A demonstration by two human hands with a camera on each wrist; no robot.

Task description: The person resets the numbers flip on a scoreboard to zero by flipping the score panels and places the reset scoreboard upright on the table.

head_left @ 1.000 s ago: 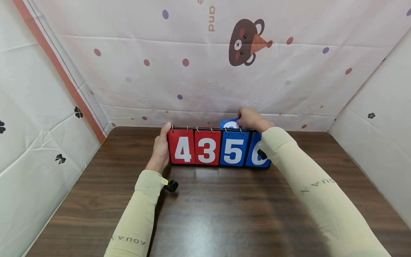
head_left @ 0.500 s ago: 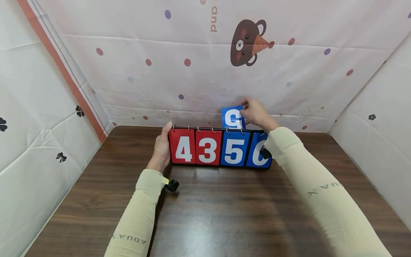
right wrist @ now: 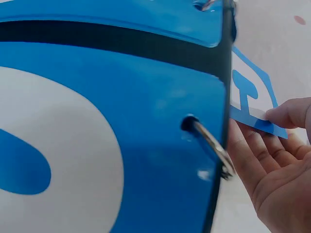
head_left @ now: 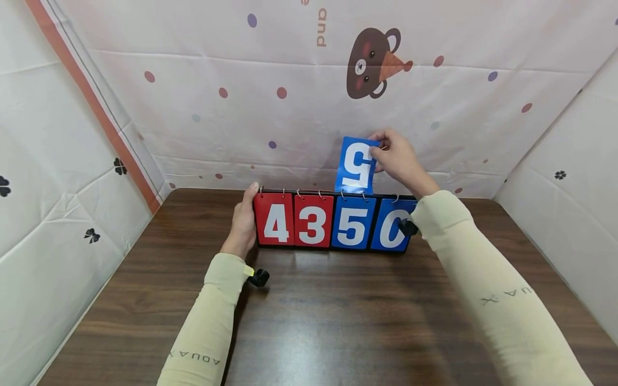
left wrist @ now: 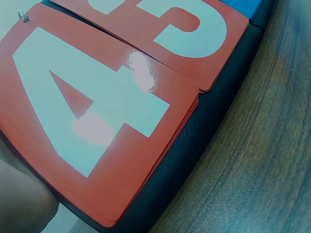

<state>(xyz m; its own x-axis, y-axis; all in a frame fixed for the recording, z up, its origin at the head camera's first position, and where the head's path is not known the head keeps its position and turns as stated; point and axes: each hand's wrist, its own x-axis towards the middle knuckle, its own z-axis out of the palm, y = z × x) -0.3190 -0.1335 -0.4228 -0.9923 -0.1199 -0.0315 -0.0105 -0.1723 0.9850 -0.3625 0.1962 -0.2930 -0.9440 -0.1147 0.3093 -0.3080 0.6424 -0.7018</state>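
Note:
A flip scoreboard stands at the back of the table, showing red 4 and 3 and blue 5 and 0. My left hand grips its left end, thumb at the top corner. In the left wrist view, part of that hand shows beside the red 4 card. Above the board's top edge, my right hand pinches a blue number card by its corner; its 5 appears upside down. The right wrist view shows the thumb on this card, fingers behind it.
The scoreboard rests on a brown wood-grain table. A white patterned cloth with dots and a bear hangs close behind it. Metal rings join the cards to the board's top edge. Pale cloth walls stand at both sides.
My right hand has risen and moved slightly right, lifting the blue 5 card from behind the board until most of it shows above the top edge. My left hand has kept its place.

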